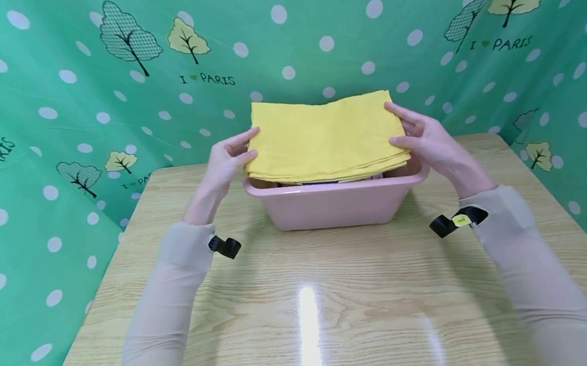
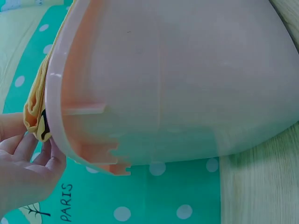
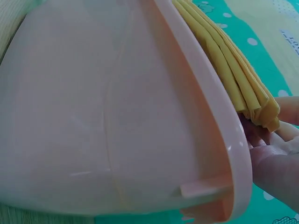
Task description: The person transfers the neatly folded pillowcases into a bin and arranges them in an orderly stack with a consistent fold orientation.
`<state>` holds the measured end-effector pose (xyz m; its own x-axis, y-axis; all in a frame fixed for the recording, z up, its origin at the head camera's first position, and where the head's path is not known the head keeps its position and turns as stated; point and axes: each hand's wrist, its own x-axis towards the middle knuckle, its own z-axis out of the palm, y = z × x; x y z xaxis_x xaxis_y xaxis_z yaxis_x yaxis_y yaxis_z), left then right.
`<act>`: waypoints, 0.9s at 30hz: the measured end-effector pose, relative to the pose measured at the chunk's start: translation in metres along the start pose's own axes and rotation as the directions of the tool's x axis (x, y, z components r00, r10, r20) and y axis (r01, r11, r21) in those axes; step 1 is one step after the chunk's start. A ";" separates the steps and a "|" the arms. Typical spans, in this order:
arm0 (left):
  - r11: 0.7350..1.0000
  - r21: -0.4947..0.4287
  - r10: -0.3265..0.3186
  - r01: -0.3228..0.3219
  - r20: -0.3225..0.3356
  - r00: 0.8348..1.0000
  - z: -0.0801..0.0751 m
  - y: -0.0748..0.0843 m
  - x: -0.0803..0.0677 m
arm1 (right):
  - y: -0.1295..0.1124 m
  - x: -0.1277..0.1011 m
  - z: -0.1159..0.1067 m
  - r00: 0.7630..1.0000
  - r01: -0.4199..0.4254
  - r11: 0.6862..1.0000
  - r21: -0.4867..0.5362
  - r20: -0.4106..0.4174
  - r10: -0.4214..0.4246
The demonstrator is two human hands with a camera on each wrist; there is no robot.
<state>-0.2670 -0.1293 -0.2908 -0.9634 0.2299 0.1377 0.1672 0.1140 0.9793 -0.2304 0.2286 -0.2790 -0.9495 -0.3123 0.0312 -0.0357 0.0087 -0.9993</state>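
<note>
A folded yellow cloth lies across the top of a pink plastic bin, its front edge just above the rim. My left hand pinches the cloth's left side between thumb and fingers. On the opposite side my right hand grips the right edge the same way. The wrist views show several layers in the folded cloth, held right beside the rim of the bin. Under the cloth, a strip of the bin's contents shows at the front; the rest is hidden.
The bin stands toward the back of a light wood table. Behind and at both sides hangs a green polka-dot curtain with printed trees. Black wrist cameras sit on both sleeves.
</note>
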 end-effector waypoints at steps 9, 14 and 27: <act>0.988 0.151 -0.027 0.028 -0.003 1.000 0.006 -0.005 0.004 | 0.005 0.006 -0.007 0.999 -0.035 0.975 -0.219 -0.016 0.032; 0.974 0.219 -0.047 0.051 -0.026 0.999 0.009 -0.009 0.006 | 0.005 0.007 -0.008 0.998 -0.061 0.950 -0.307 -0.031 0.054; 0.921 0.389 -0.038 0.032 0.008 0.999 0.013 -0.012 0.006 | 0.004 0.005 -0.007 0.989 -0.144 0.889 -0.436 -0.074 0.124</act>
<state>-0.2721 -0.1167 -0.3035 -0.9674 0.2331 0.0991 0.2045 0.4880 0.8485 -0.2373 0.2333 -0.2826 -0.9670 -0.2376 -0.0918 -0.0308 0.4666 -0.8839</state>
